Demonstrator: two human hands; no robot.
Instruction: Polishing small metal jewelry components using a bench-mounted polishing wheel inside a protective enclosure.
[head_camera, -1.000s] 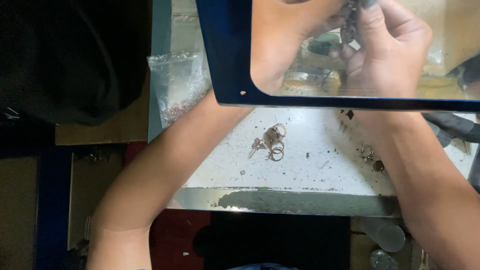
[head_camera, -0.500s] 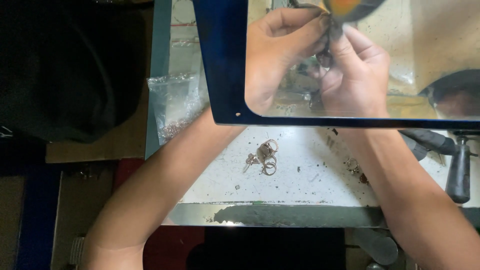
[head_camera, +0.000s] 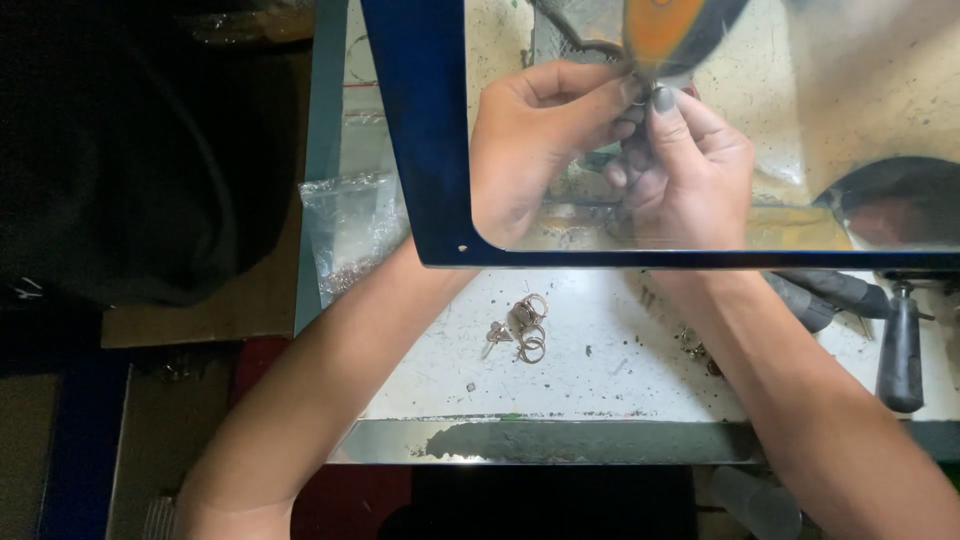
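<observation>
We see both hands up behind a clear shield with a dark blue frame (head_camera: 420, 130). The left hand (head_camera: 530, 140) curls closed, its fingertips pinching a small metal piece (head_camera: 632, 95) that is too small to make out. The right hand (head_camera: 690, 165) closes in against it, thumb and fingers pressed on that same piece, so the two hands touch at the fingertips. Just above them hangs a blurred orange and dark tool head (head_camera: 670, 35). Below the shield's lower edge, on the speckled white worktop (head_camera: 600, 385), lies a small cluster of metal rings (head_camera: 525, 325), between the two forearms. A clear plastic bag (head_camera: 350, 235) sits left of the frame. At far right lies a dark-handled tool (head_camera: 900, 350).
</observation>
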